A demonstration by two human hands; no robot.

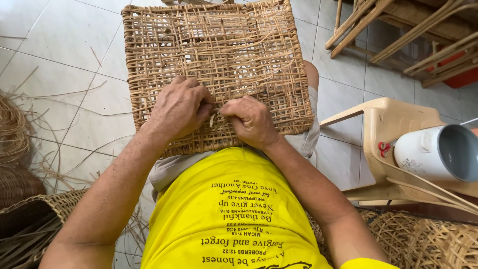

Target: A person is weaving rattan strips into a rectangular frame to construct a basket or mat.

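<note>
White floor tiles (69,50) form the background, strewn with loose rattan strands (20,124) toward the left edge.

Woven rattan panel (219,69): largest item, rectangular, resting across the person's lap, long axis running away from the body. Its near edge lies against the yellow shirt (234,209).

Plastic chair (386,124): cream-coloured, at the right, carrying a white mug (438,152) lying on its side. Small red scissors (384,148) sit just beside the mug.

Baskets (428,239): partly woven, at the lower right and lower left corners of the view.

Left hand (179,109): palm down on the panel's near half, fingers curled, thumb and forefinger pinched together.

Right hand (251,122): closed in a loose fist just beside the left, knuckles up.

Rattan strand end (212,118): a short pale strip standing up from the weave, between the two hands and touching both. Judged equally near either hand; which fingers actually grip it cannot be told.
</note>
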